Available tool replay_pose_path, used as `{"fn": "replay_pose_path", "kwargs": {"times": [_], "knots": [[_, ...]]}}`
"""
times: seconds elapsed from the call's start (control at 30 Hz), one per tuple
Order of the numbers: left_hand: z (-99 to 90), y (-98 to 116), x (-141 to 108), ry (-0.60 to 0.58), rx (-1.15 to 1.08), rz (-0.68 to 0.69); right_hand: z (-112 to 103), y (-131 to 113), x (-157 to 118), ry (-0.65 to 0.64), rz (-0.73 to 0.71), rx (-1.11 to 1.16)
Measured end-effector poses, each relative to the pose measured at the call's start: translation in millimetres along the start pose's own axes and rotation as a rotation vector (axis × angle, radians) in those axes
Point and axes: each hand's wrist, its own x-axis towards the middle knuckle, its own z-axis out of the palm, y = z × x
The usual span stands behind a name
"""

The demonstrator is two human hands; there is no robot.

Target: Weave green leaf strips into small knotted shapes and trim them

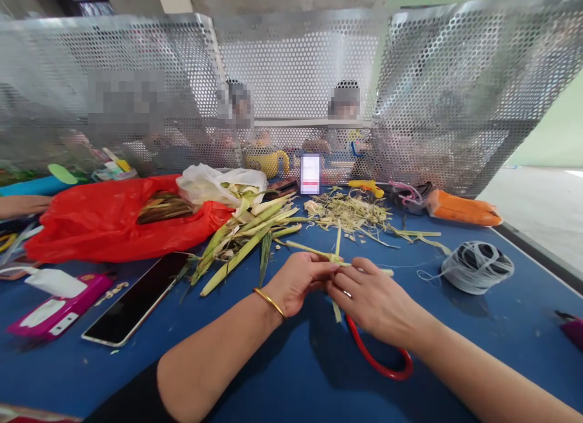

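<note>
My left hand (303,280) and my right hand (364,292) meet over the blue table, both closed on crossed pale green leaf strips (337,244). One strip stands up from the crossing, others stick out to either side, and an end hangs below. My fingers partly hide where the strips cross. Under my right hand lies a red curved handle (382,369), its upper end hidden. A thin thread runs right from near my fingers towards a ball of grey string (477,267). Long green leaves (246,247) lie in a heap left of my hands.
Shredded scraps (348,210), a lit phone (310,174) and a yellow tool (367,187) lie ahead. At left are a red bag (100,219), a dark phone (136,298) and a purple power strip (61,307). An orange packet (464,209) is at right. People sit behind the perforated screen (296,59).
</note>
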Motion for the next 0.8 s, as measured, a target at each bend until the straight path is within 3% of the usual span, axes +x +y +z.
{"fn": "replay_pose_path", "kwargs": {"times": [0.13,0.3,0.5,0.57,0.67,0.73,0.8], "knots": [[2.0,-3,2,0.021,-0.019,0.018,10,-1,-3,0.03,-0.035,-0.03],[5.2,-7,1,0.046,-0.046,0.045,6,-1,-4,0.099,-0.075,0.045],[4.1,-6,2,0.048,-0.028,0.019,6,-4,0,0.094,-0.061,0.146],[0.9,-1,2,0.018,-0.002,0.027,4,0,0,0.142,0.019,0.19],[-3.2,5,1,0.023,0.008,0.054,2,10,-2,0.273,0.312,0.146],[-4.0,7,0,0.043,0.03,0.066,3,17,-3,0.252,0.459,0.086],[-3.0,6,1,0.067,0.08,0.08,5,22,-4,0.144,0.471,0.126]]}}
